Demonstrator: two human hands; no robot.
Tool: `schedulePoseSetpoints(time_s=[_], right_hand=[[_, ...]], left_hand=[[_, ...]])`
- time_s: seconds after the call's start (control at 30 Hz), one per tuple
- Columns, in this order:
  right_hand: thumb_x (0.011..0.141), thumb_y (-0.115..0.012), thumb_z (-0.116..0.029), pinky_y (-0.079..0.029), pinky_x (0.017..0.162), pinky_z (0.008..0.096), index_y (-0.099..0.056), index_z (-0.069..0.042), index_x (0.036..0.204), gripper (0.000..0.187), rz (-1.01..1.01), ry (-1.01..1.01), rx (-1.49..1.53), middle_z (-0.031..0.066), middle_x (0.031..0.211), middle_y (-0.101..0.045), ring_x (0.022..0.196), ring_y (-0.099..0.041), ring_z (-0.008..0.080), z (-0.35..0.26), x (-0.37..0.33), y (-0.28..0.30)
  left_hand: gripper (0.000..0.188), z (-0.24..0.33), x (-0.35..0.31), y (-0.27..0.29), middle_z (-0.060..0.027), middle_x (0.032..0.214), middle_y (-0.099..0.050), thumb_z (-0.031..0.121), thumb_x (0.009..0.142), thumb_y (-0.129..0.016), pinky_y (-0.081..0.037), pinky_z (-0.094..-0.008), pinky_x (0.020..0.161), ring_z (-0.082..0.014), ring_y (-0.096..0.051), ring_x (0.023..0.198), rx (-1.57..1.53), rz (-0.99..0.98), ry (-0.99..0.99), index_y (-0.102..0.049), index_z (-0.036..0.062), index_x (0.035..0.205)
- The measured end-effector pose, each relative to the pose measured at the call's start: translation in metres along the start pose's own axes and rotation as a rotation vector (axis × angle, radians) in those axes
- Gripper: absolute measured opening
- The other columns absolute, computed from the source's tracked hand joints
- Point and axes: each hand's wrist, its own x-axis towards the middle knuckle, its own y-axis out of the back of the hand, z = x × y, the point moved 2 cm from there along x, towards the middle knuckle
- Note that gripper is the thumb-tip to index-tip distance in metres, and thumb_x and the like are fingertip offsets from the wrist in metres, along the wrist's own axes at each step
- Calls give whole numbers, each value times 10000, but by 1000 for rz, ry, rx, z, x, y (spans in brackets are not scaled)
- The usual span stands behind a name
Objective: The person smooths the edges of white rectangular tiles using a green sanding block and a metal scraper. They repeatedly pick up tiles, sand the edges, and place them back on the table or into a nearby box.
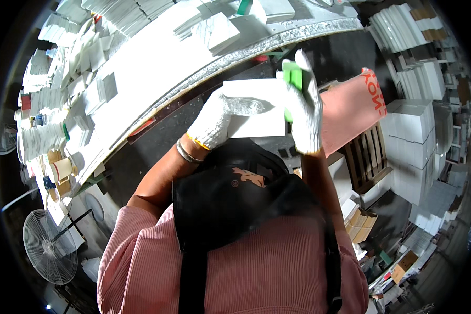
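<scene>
A flat white rectangular tile [256, 120] is held level in front of my body. My left hand [217, 116], in a white knit glove, grips its left side with the thumb lying across the top face; the fingers beneath are hidden. At the tile's right edge, my gloved right hand [306, 107] is closed around a green block [293, 77] with a flat face. The green shows both above the fingers and below, along the tile's edge. Whether the block touches that edge I cannot tell.
A long white worktable [157, 68] with a rough edge curves ahead, bearing stacks of white tiles [217, 34]. To the right are a pink sheet [350, 112], a wooden pallet [369, 157] and stacked white boxes [411, 141]. A fan [49, 246] stands lower left.
</scene>
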Motion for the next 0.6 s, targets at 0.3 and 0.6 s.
schedulePoseSetpoints(time_s=[0.3, 0.6], right_hand=[[884, -670, -35, -472, 860, 267, -413, -27, 1431, 604, -55, 68, -149, 63, 1101, -561, 937, -558, 145, -15, -11, -7], [817, -703, 11, -474, 909, 336, -415, -10, 1433, 680, -173, 209, -286, 149, 1182, -566, 990, -594, 201, -27, -20, -10]], left_hand=[[298, 0, 3, 9, -140, 1104, -689, 127, 962, -552, -530, -312, 885, -192, -661, 989, 250, 12, -50, -625, -69, 1175], [340, 12, 3, 1, -118, 1085, -689, 46, 873, -644, -548, -299, 834, -182, -673, 925, 127, 56, 50, -613, -49, 1198]])
